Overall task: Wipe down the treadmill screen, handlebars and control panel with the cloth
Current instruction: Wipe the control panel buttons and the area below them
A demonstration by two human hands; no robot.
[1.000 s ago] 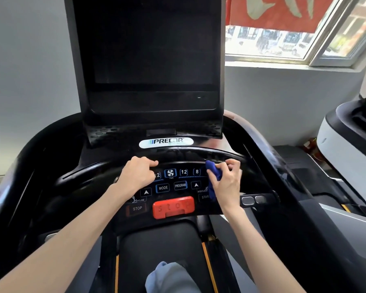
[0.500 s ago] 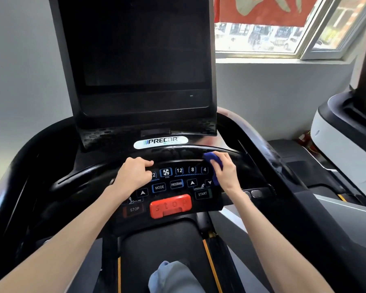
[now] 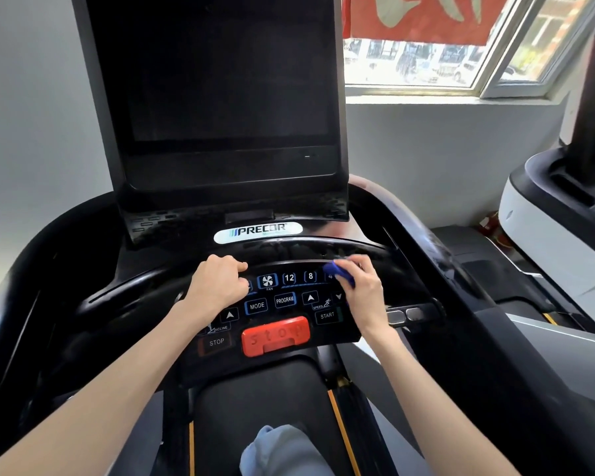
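At the console's near edge, right hand [image 3: 364, 286] pinches a small blue cloth [image 3: 339, 273], bunched against the far right of the control panel [image 3: 289, 304]. Left hand [image 3: 217, 286] fisted around the curved handlebar [image 3: 134, 283]. Cloth looks soft, light, easily wadded; best gripped bunched under fingertips. Dark screen [image 3: 227, 84] rises beyond.

Screen [image 3: 227, 97] stands upright at the far end, behind the control panel [image 3: 282, 304]. Precor badge [image 3: 258, 232] sits between them, just beyond the curved front handlebar [image 3: 152, 280]. My left hand [image 3: 217, 286] rests on the panel's left part, over the incline keys. My right hand [image 3: 361, 290] is on the panel's upper right with the cloth [image 3: 339, 272] under its fingers, touching the number keys. Stop button [image 3: 275, 334] is at the near edge, between my wrists. Window [image 3: 426, 63] is behind, right of the screen. Second machine [image 3: 557, 214] stands to my right.
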